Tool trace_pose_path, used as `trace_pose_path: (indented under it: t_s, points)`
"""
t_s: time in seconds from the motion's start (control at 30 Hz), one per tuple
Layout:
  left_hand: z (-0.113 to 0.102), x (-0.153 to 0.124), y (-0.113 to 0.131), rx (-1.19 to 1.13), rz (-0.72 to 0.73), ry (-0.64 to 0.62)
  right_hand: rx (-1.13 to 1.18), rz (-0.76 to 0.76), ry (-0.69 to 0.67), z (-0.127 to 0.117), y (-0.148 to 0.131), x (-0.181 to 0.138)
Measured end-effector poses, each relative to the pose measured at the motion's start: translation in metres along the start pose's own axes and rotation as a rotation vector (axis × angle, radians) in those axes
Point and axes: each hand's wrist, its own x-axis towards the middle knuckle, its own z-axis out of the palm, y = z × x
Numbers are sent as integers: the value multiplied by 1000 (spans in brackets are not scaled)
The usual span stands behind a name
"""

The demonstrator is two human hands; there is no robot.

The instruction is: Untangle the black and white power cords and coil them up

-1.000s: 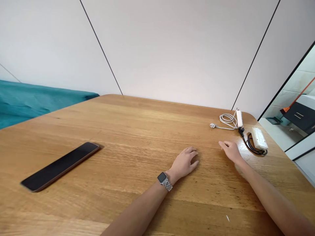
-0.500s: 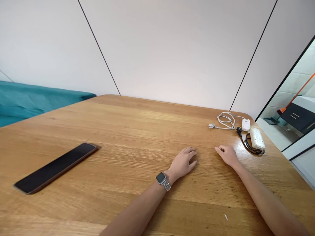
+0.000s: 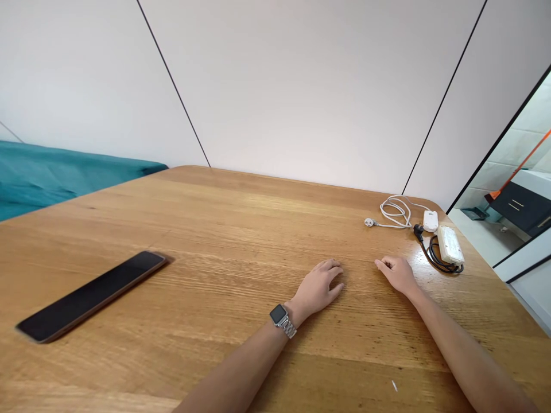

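My left hand rests on the wooden table, palm down, thumb apart from the fingers, holding nothing. A silver watch with a link band sits on that wrist. To its right, my right hand lies on the tabletop with its fingers curled in and the thumb pointing left; nothing shows in it. Nearest the right hand, beyond it, is a black plug on a black cable, joined to a cream power strip. Neither hand touches these.
A flat black-screened device, like a phone or tablet, lies at the left. A white plug, its looped white cable and a small white socket block are at the far right corner. A white sliver lies near the front.
Both hands keep almost the same place and pose on the table. The view has shifted very slightly; nothing was picked up or let go.
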Motion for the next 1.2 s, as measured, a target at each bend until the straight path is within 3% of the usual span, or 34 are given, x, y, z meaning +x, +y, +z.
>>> trace_pose_path:
  t_s: [0.7,0.8,0.87,0.93,1.07,1.2]
  points:
    - [2,0,-5,42,-3,-24,22,23,42,6,5,0]
    - [2,0,-5,48,-11,-30,-16,65,184,3,18,6]
    - [2,-1,-4,55,-9,-33,-137,145,347,-4,32,17]
    - [2,-1,-4,63,0,-34,-305,309,423,-14,48,33]
    - [2,-2,-3,50,0,-23,-431,583,328,-33,70,66]
    - [-1,-3,1,30,-20,-22,-440,611,204,-37,65,83]
